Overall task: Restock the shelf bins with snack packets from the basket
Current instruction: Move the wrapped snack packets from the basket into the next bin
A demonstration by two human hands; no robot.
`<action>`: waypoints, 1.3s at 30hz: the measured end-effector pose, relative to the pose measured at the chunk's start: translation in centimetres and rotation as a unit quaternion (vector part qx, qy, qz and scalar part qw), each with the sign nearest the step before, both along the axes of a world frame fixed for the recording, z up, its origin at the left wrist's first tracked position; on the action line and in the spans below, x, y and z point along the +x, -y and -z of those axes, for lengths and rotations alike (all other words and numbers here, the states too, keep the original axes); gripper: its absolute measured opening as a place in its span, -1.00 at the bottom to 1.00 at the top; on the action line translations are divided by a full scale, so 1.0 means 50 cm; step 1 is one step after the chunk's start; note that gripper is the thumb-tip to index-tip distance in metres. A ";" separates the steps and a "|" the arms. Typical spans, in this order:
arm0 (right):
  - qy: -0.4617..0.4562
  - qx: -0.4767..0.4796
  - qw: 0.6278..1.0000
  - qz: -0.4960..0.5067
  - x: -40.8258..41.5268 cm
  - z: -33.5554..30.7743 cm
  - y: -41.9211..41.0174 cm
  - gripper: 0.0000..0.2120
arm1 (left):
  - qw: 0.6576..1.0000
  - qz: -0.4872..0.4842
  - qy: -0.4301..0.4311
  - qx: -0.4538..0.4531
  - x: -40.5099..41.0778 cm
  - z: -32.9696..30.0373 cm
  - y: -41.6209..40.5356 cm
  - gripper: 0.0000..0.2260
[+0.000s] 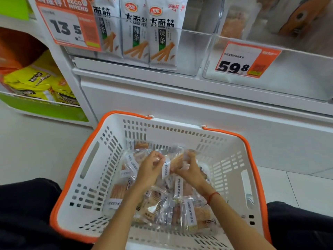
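two hands lift a clear snack packet (173, 162) over a white basket (100, 177) with an orange rim.

left hand (150, 171) and right hand (191, 170) both pinch the packet, above more packets (180, 210) piled in the basket. far above, clear shelf bins (196, 51) hold white packs (163, 31); price tags read "13 5" (66, 27) and "59 8" (241, 60).

Basket open on top, bins open above
Basket (100, 141) walls ring the packet pile (162, 201); right clear bin (288, 83) mostly bare inside, left bin (194, 51) part-filled by white packets (149, 33), gap at right.
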State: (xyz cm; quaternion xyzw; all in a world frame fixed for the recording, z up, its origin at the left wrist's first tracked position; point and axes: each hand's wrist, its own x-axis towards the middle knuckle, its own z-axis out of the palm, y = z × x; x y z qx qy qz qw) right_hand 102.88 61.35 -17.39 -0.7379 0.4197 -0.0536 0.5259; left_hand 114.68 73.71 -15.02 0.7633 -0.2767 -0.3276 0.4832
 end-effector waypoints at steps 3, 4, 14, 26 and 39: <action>0.033 0.084 0.996 -0.018 -0.020 -0.035 0.016 -0.59 | 0.996 -0.002 -0.088 -0.002 0.029 -0.050 -0.021 -0.83; 0.047 0.101 0.994 -0.021 -0.026 -0.047 0.018 -0.69 | 0.995 0.004 -0.094 0.022 0.045 -0.053 -0.033 -0.80; 0.048 0.206 0.968 0.132 -0.060 -0.070 0.040 -0.67 | 0.784 0.184 0.209 0.554 -0.009 0.047 -0.100 -0.37; 0.095 0.233 0.951 0.182 -0.056 -0.100 0.052 -0.78 | 0.849 0.184 0.308 0.388 -0.021 0.026 -0.072 -0.69; 0.153 0.281 0.925 0.205 -0.074 -0.099 0.076 -0.89 | 0.978 0.023 0.163 0.127 -0.015 -0.003 -0.052 -0.85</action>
